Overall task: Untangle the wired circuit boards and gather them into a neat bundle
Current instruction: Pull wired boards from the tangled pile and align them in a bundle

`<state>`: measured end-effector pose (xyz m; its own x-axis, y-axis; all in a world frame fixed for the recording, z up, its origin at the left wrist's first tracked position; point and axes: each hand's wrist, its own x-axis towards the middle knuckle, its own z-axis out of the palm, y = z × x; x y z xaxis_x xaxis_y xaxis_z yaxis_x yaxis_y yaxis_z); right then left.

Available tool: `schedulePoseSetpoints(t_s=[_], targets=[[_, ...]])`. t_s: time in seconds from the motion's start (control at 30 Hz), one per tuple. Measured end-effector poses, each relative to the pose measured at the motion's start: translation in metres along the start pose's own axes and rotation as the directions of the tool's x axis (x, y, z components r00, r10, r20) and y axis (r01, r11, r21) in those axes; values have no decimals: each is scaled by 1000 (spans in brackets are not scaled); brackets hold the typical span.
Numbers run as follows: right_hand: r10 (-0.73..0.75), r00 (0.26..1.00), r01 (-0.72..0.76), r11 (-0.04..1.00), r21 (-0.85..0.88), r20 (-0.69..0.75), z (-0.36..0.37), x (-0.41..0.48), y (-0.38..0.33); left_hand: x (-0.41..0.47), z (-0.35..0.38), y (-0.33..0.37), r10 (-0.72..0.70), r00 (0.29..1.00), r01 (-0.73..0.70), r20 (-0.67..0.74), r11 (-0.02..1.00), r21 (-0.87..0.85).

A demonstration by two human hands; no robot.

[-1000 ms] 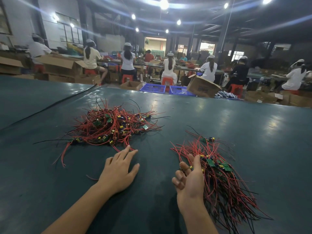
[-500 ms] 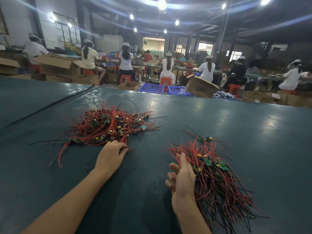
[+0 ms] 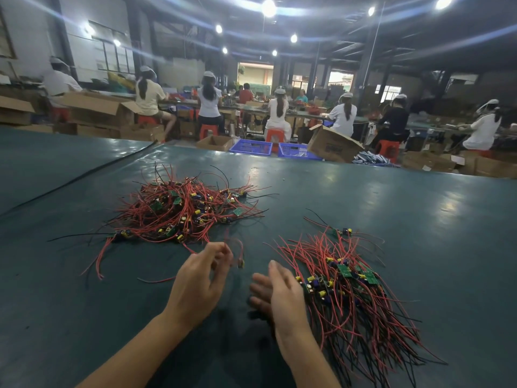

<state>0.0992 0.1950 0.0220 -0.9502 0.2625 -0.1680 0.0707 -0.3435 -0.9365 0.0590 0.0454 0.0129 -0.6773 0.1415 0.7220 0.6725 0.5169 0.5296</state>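
Wired board [image 3: 240, 263] pinched by left hand [image 3: 201, 278] | right hand [image 3: 279, 295] relaxed | tangled pile [image 3: 184, 211] beyond | bundle [image 3: 349, 298] beside

Dark green worktop [image 3: 363, 197], glossy, fills foreground. Beyond far edge: cardboard boxes [image 3: 331, 145], two blue crates [image 3: 250, 147], workers [image 3: 208, 102] seated on red stools [image 3: 208, 131] at long benches [image 3: 305, 114], backs turned. Dim hall; bright round ceiling lamps [image 3: 268, 7]; windows [image 3: 112, 54] on left wall; lit doorway [image 3: 254, 74] at back.
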Motion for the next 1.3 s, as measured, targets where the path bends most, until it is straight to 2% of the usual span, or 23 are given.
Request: schedulePoseSetpoints(t_s=[0.1,0.2,0.33,0.43,0.47,0.53,0.57,0.63,0.67,0.73,0.8,0.87,1.0,1.1,1.2,1.3], targets=[[27,995,-26,1000,-11,92,5,-4,1,-5,4,21,172,980,-170,101,985,-25],[41,995,-48,996,81,87,1,-5,-2,-8,9,28,240,949,-226,202,970,-88],[105,983,-142,954,263,149,-3,-7,-8,-6,7,26,207,955,-173,211,970,-169],[48,991,-76,972,221,129,-5,-7,-8,-5,6,21,178,964,-148,198,976,-159],[12,994,-33,981,193,111,-5,-8,-7,-6,7,20,133,975,-103,178,980,-170],[-52,994,38,987,156,91,-5,-9,-8,-5,9,19,-50,989,86,141,961,-262],[-75,992,58,986,158,103,-5,-10,-9,-3,10,19,-171,974,211,148,922,-325],[-93,981,59,979,193,172,-4,-12,-10,1,10,18,-400,886,463,234,777,-426],[-90,973,48,979,199,210,-3,-14,-10,3,10,17,-480,824,566,299,688,-455],[-76,963,33,986,165,258,-1,-16,-11,6,8,14,-557,732,679,392,550,-486],[-55,961,21,991,129,269,-1,-17,-12,8,8,13,-594,699,700,398,454,-551],[-21,967,-23,985,169,252,-3,-15,-14,9,8,14,-616,690,684,379,384,-621],[48,967,-152,898,413,251,-7,-12,-21,11,7,18,-620,652,678,438,218,-702],[13,974,-139,822,552,226,-11,-10,-24,12,7,22,-610,638,667,471,132,-733],[-43,990,-26,882,471,136,-8,-10,-20,10,8,29,-575,674,645,464,151,-749],[-125,991,117,979,167,40,-1,-11,-9,6,10,36,-530,740,617,413,293,-730]])
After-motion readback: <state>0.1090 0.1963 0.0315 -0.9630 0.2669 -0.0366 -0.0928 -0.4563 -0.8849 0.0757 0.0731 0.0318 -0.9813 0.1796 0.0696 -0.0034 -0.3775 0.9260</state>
